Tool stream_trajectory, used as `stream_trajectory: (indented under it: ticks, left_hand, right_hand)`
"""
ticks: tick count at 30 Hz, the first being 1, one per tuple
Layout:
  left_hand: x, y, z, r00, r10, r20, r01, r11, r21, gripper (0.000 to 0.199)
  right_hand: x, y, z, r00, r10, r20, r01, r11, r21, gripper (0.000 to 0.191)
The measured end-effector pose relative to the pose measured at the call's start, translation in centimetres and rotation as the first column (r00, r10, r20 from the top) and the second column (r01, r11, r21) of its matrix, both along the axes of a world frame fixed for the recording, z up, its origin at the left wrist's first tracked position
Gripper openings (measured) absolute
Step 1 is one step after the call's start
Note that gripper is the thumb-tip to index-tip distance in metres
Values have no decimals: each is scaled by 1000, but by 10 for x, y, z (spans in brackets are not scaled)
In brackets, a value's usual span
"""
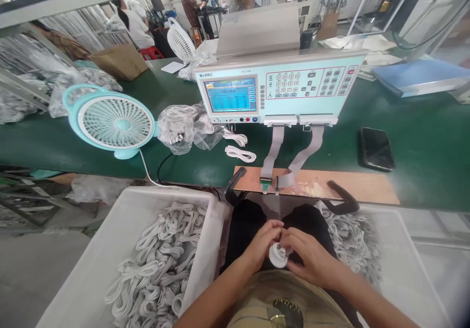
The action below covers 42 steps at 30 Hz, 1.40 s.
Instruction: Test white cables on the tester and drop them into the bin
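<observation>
A small bundle of coiled white cable (278, 256) is held between my two hands, low over my lap. My left hand (262, 244) has its fingers closed at the upper left of the coil. On the other side, my right hand (303, 253) wraps its fingers and thumb round the coil's right edge. The fingertips meet above the bundle, and the cable's ends are hidden there. In front of the hands, two grey ribbon cables (273, 149) run from a cable tester (282, 85) with a lit screen down to small connectors (266, 187) on a wooden board (348, 185).
To my left stands a white bin (121, 205) of coiled cables; another bin (400, 230) is at my right. The green table (191, 169) carries a turquoise fan (113, 122), bagged cables (178, 125), two loose coils (240, 154) and a phone (376, 148). Co-workers sit beyond.
</observation>
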<state>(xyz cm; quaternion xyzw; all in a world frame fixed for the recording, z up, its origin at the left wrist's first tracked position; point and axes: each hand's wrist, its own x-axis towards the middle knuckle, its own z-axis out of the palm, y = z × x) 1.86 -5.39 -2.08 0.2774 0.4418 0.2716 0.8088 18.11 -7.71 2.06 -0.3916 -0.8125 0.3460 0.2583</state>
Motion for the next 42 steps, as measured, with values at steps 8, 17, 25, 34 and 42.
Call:
stream_trajectory:
  ticks: [8, 17, 25, 34, 42]
  left_hand:
    - [-20, -12, 13, 997, -14, -76, 33, 967, 254, 22]
    - [-9, -9, 18, 999, 39, -5, -37, 975, 217, 24]
    - [-11, -4, 23, 999, 10, -50, 0, 979, 205, 24]
    - [1, 43, 11, 969, 175, -175, -108, 936, 334, 35]
    - [5, 42, -7, 940, 320, -121, -278, 921, 275, 35]
  right_hand:
    - [-4, -8, -8, 990, -44, -132, 1, 952, -306, 7]
    - [-8, -8, -17, 975, -151, -163, 146, 988, -45, 11]
    - [-7, 5, -27, 878, -439, -188, 430, 898, -92, 23]
    - [-21, 56, -34, 762, -585, -278, 491, 802, -341, 37]
    - [-30, 69, -36, 622, -686, -378, 437, 705, -559, 40]
